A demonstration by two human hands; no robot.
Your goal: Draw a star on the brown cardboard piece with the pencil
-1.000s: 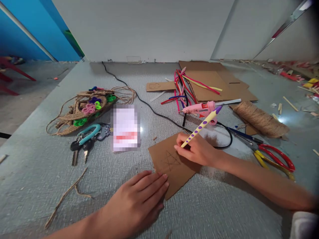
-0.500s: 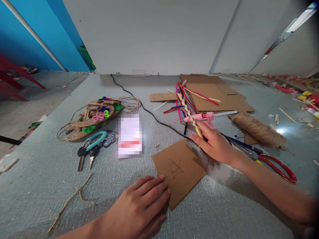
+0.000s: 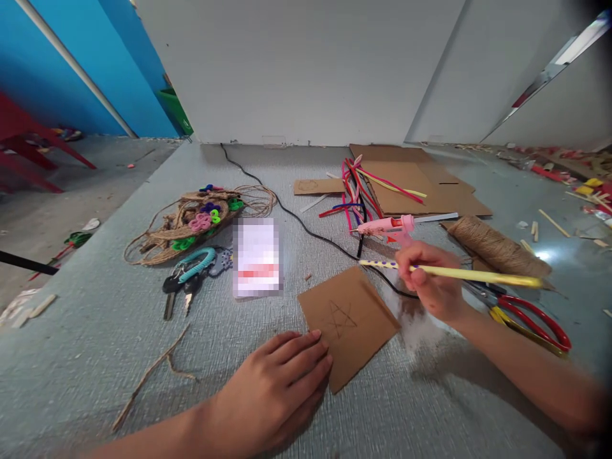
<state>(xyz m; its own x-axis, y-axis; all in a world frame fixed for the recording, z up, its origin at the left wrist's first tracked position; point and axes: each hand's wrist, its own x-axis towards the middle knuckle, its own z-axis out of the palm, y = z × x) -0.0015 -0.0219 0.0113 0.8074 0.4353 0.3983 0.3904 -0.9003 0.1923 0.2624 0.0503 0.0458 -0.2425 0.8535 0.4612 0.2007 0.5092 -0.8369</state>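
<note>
My left hand [image 3: 272, 392] lies flat with fingers stretched out, its fingertips resting on the near left edge of a small brown cardboard square [image 3: 349, 322] that has a star drawn on it. My right hand [image 3: 430, 280] hovers just right of the cardboard, fingers pinched round a yellow pencil with purple dots [image 3: 454, 273]. The pencil lies nearly level, pointing left to right above the floor. A pink glue gun [image 3: 389, 226] sits just beyond my right hand, its black cord [image 3: 306, 229] running back to the wall.
A jute twine roll [image 3: 497, 248] and red-and-yellow scissors [image 3: 530, 319] lie right of my right hand. Coloured pipe cleaners [image 3: 358, 188] rest on larger cardboard sheets [image 3: 421, 178]. To the left are a twine-and-flower craft [image 3: 191, 223], keys [image 3: 184, 280] and a loose twine strand [image 3: 153, 373].
My right hand lifted the pencil off the star drawing, swung it up and over, and now holds it level to the right of the cardboard. My left hand stayed on the cardboard's edge.
</note>
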